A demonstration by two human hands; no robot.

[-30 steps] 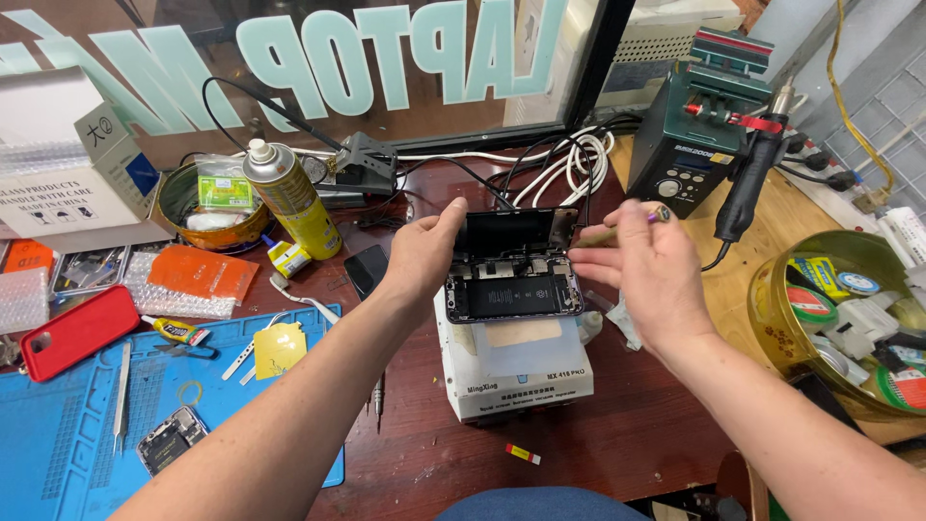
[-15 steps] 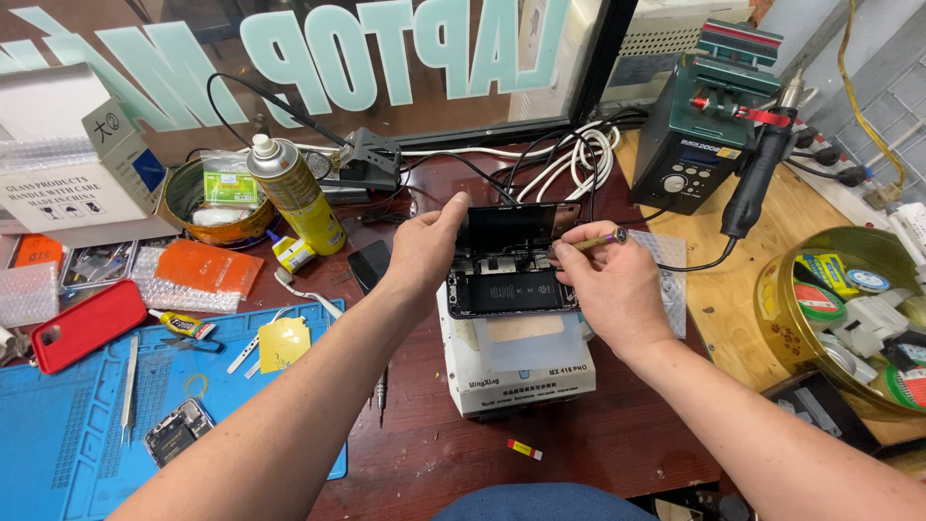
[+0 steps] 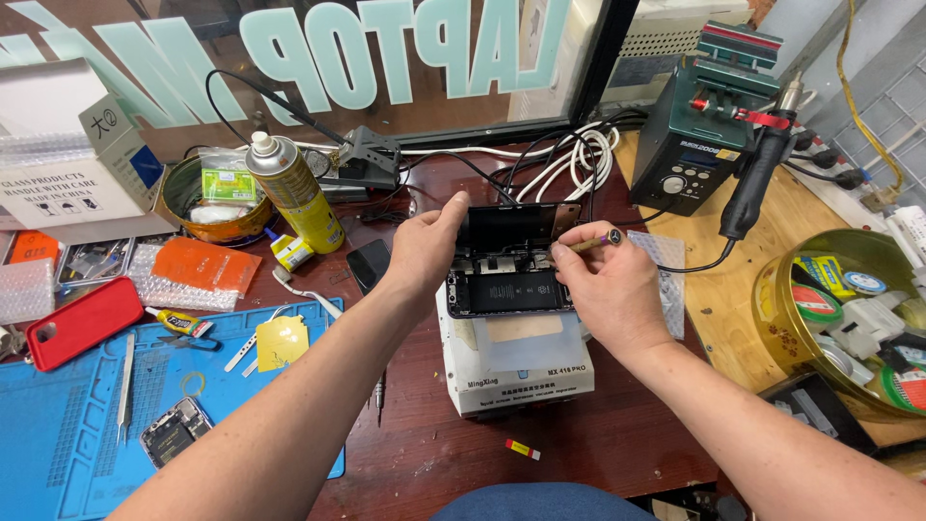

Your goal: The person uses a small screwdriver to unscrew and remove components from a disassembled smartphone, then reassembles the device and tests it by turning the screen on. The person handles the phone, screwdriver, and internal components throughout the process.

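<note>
Steadying an Opened Phone

Resting on a white box-shaped heating machine (image 3: 516,371), the opened black smartphone (image 3: 506,289) lies crosswise between both hands. Left hand (image 3: 424,253) grips its raised screen; right hand (image 3: 608,289), nearer, pinches a thin brass-coloured tool (image 3: 586,243) pointing leftward at it.

Glossy black glass phone (image 3: 509,289) on a matt white plastic machine (image 3: 521,371), dark wood table (image 3: 627,425).

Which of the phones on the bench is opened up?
The phone on the white machine, between both hands, shows its battery. The red-cased phone lies closed at far left.
</note>
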